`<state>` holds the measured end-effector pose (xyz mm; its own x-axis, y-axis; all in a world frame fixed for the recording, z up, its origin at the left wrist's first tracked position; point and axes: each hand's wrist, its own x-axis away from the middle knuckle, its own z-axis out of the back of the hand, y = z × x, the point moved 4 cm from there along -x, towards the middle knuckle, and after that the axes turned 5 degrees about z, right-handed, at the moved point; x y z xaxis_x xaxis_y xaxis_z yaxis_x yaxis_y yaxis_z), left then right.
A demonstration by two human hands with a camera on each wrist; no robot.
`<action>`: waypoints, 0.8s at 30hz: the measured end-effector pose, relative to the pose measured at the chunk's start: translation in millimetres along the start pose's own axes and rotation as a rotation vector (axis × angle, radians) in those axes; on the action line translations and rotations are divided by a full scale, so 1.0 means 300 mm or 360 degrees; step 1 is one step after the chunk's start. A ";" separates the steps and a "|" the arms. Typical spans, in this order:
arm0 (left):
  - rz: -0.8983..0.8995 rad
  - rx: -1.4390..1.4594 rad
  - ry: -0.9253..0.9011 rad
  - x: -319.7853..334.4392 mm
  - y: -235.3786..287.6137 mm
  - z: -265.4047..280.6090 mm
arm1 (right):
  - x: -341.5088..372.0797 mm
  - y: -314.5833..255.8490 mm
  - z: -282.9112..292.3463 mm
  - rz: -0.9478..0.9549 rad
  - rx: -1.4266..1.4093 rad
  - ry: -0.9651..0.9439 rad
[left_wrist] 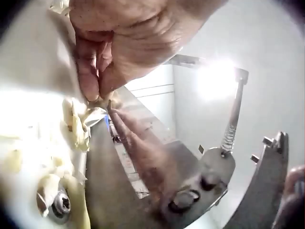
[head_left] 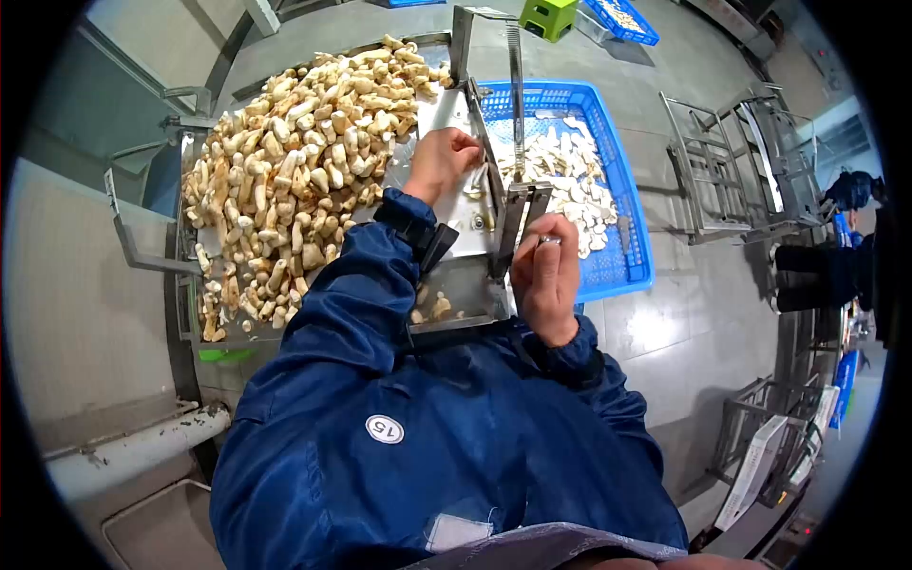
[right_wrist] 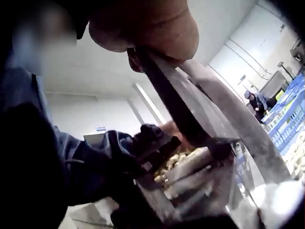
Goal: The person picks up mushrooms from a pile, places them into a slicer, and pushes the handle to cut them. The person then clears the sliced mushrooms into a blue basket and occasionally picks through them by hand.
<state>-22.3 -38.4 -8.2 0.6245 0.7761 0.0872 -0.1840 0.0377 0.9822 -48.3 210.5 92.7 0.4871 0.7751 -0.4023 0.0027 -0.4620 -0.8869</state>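
Note:
My left hand (head_left: 442, 163) is above the metal plate beside a hinged cutter. In the left wrist view, the fingertips of that hand (left_wrist: 128, 43) pinch a small pale mushroom piece (left_wrist: 106, 102) against the edge of the metal blade (left_wrist: 114, 176); most of the piece is hidden. Pale scraps (left_wrist: 47, 191) lie by a bolt. My right hand (head_left: 548, 280) is curled round the near end of the cutter's lever (head_left: 518, 214). Seen from the right wrist, that hand (right_wrist: 145, 24) grips the dark-edged metal bar (right_wrist: 176, 102) from above.
A large heap of whole mushrooms (head_left: 285, 161) covers the left of the metal table. White slices (head_left: 570, 176) lie in a blue crate (head_left: 622, 204) right of the cutter. Metal racks (head_left: 703, 180) stand farther right, near another person in dark clothes (head_left: 826, 275). A green stool (head_left: 548, 17) is beyond.

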 end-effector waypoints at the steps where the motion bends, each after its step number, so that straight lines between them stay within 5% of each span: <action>1: -0.0001 -0.0042 -0.0001 0.020 0.033 0.001 | -0.037 -0.034 -0.016 -0.0059 -0.0047 0.0044; 9: 0.0050 0.0013 -0.0047 0.021 0.035 0.000 | -0.089 -0.082 -0.035 -0.0087 0.0009 0.0018; 11: -0.0069 -0.0293 0.0003 0.022 0.049 0.009 | -0.016 -0.014 -0.016 -0.0013 0.0055 0.0073; 13: -0.0007 0.0084 -0.0050 0.015 0.025 -0.006 | 0.089 0.104 0.024 0.0237 0.0330 0.0114; 15: -0.0079 -0.0107 -0.0003 -0.012 0.027 -0.002 | 0.143 0.167 0.058 0.0173 0.0224 0.0080; 21: 0.0062 -0.0006 -0.0073 -0.007 -0.003 -0.009 | -0.094 -0.108 -0.046 -0.0245 -0.0026 0.0047; 24: -0.0078 -0.0125 -0.0085 -0.020 -0.025 -0.004 | 0.048 0.061 0.011 0.0137 0.0135 0.0034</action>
<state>-25.5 -42.5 -16.2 0.6735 0.7375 0.0502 -0.2099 0.1256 0.9696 -44.1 214.7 69.9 0.5011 0.7243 -0.4737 -0.1136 -0.4875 -0.8657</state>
